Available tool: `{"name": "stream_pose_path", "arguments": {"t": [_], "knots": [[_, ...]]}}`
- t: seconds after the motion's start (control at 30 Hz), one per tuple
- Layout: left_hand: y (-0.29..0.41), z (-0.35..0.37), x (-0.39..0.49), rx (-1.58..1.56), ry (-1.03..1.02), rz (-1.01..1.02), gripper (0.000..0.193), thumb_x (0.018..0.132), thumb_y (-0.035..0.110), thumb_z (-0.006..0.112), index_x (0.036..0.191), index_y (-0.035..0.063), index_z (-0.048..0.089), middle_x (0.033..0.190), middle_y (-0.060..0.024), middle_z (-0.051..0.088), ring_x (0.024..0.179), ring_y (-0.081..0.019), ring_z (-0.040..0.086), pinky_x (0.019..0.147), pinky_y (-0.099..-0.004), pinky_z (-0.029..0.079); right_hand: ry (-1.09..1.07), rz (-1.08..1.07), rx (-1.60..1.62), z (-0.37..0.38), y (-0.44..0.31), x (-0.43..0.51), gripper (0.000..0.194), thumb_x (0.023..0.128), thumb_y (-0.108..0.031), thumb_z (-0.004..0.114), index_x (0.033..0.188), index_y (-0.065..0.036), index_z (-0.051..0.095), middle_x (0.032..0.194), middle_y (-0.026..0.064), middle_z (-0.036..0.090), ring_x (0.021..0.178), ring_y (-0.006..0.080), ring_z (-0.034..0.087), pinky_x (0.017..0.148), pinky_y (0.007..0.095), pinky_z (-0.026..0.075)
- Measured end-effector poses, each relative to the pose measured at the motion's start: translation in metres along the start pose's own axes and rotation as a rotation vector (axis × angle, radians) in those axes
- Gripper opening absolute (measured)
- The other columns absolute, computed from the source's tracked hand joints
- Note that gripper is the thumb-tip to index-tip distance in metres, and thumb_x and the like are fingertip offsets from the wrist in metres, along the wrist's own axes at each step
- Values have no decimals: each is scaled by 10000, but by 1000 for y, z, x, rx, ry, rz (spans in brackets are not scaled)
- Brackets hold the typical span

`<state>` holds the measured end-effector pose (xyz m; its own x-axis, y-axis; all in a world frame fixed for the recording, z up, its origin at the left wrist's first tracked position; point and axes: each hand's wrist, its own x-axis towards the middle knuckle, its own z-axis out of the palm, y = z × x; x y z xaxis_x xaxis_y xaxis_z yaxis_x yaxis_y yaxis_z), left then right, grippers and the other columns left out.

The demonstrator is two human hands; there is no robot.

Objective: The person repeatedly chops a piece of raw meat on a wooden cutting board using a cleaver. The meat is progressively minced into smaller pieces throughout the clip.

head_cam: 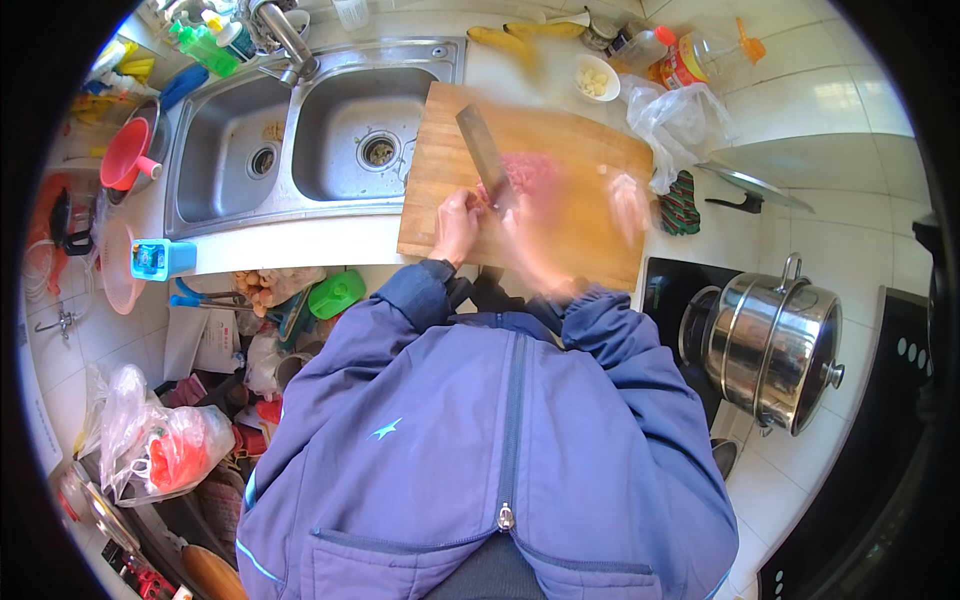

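Observation:
My right hand (525,238), blurred, grips a cleaver (480,146) near its lower end and hides the handle. The broad steel blade points up and left across a wooden cutting board (435,135). Beside the blade, to its right, lies a mound of chopped pink raw meat (531,174), partly blurred. My left hand (457,223) is just left of the blade's lower part, fingers curled against bits of pink meat at the mound's near edge. Whether it grips any cannot be made out. Pale strips, perhaps fat or raw meat (627,201), lie on the board's right side.
A double steel sink (360,180) adjoins the board's left. Behind the board are bananas (510,43) and a white bowl of pale pieces (596,79). A plastic bag (667,124) touches its right side. A steel steamer pot (769,345) stands at the stove, right.

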<state>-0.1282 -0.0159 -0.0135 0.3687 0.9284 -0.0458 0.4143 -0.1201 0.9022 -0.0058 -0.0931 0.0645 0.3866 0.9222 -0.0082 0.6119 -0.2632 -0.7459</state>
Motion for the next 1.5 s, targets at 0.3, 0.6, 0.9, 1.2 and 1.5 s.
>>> {"name": "stream_pose_path", "arguments": {"t": [0.3,0.6,0.9,1.2,1.5], "knots": [[3,-5,11,16,79,-119,39,754,46,640,755,7,632,749,-187,661,756,-367,651,688,-434,508,-310,10,-170,0,38,-19,171,897,-127,536,972,0,451,708,300,597,695,477,604,611,533,462],[12,-16,7,82,28,-190,135,752,127,713,768,9,648,757,-195,664,759,-373,652,683,-440,510,-191,-98,-120,15,64,-20,185,881,-84,528,1063,-49,530,659,234,555,576,369,557,534,477,426],[16,-12,3,179,9,-38,105,768,111,678,806,18,648,859,-179,642,841,-372,622,756,-444,497,-286,-15,-162,8,49,-23,165,895,-126,530,958,0,443,704,297,594,699,480,597,619,538,454],[10,-9,5,153,-20,14,106,769,108,659,798,6,671,858,-199,634,852,-384,619,766,-453,494,-232,8,-118,22,37,-9,175,888,-119,526,964,20,452,718,305,599,707,471,610,626,539,460],[7,-9,2,72,-6,34,88,760,80,622,757,21,688,760,-194,646,755,-369,637,694,-435,499,-25,3,-7,14,22,-8,161,884,-104,543,962,17,470,685,271,599,679,445,619,573,498,474]]}}
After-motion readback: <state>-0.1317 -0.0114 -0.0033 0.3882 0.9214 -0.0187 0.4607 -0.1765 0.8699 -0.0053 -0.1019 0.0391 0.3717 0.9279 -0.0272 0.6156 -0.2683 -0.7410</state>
